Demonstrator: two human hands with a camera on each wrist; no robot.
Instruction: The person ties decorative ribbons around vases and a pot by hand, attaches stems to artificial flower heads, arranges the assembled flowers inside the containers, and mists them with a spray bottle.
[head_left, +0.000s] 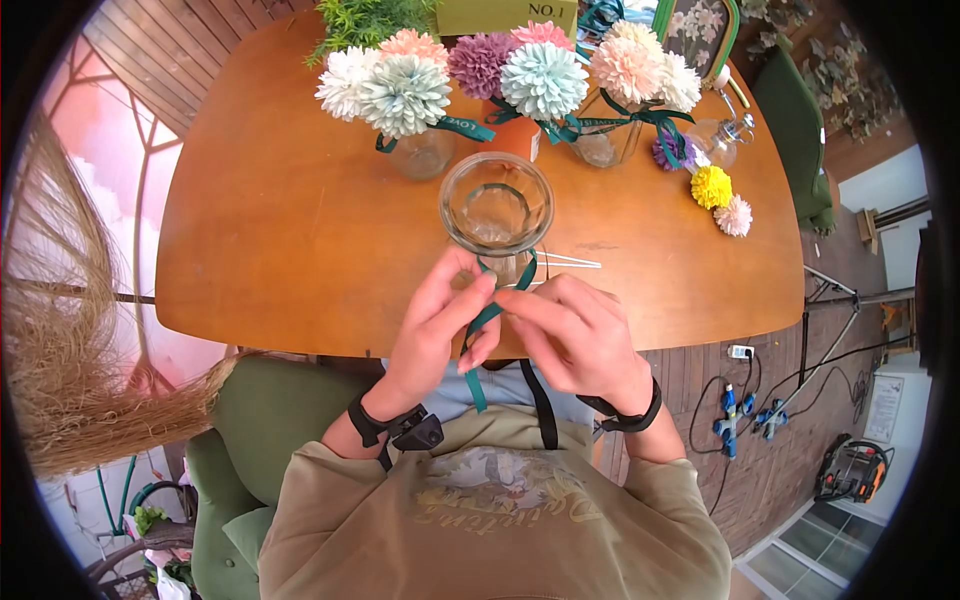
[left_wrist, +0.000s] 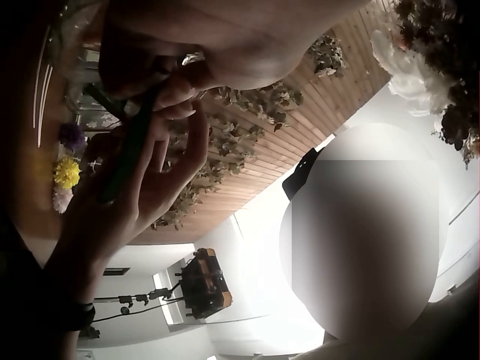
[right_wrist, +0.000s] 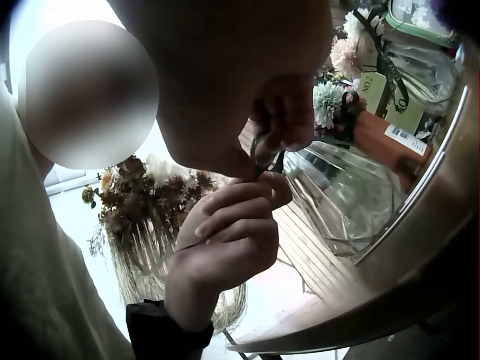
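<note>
A clear glass vase (head_left: pixel 497 205) with a wide rim stands near the table's front edge. Just in front of it, a dark green ribbon (head_left: pixel 485 318) is looped below the vase's rim, one tail hanging toward the lap. My left hand (head_left: pixel 440 320) pinches the ribbon between thumb and forefinger. Close beside, my right hand (head_left: pixel 572 325) pinches it too, the fingertips of both hands nearly meeting. In the left wrist view a stretch of ribbon (left_wrist: pixel 131 150) runs along the right hand's fingers. The right wrist view shows the vase (right_wrist: pixel 345 202) beyond the left hand (right_wrist: pixel 232 232).
Behind the vase stand several glass vases with pompom flowers (head_left: pixel 405 95) and green bows. White sticks (head_left: pixel 570 262) lie right of the vase. Yellow (head_left: pixel 711 187) and pink (head_left: pixel 733 215) flowers rest at the table's right. A green chair (head_left: pixel 290 420) is at the left.
</note>
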